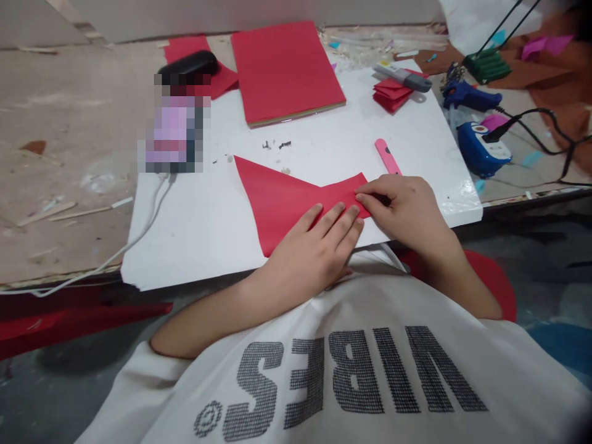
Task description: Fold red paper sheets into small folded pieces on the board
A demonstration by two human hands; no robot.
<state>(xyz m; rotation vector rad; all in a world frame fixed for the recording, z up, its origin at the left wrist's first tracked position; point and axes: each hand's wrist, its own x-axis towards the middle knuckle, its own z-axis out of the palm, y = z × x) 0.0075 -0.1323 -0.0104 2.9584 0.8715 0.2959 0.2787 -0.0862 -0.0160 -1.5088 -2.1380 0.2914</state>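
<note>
Paper [272,197]: red, on white board [185,253], under left palm side, right end at right fingertips.
Left hand [319,246]: flat, fingers slightly spread, pressing, no grasp.
Right hand [407,206]: thumb and index nearly together; can't tell if paper's pinched.
Hidden: paper's lower edge behind left hand; pink strip's [387,157] near end behind right.
Phone [173,129]: pixelated, unreadable.

Soft light, blurred right edge.
</note>
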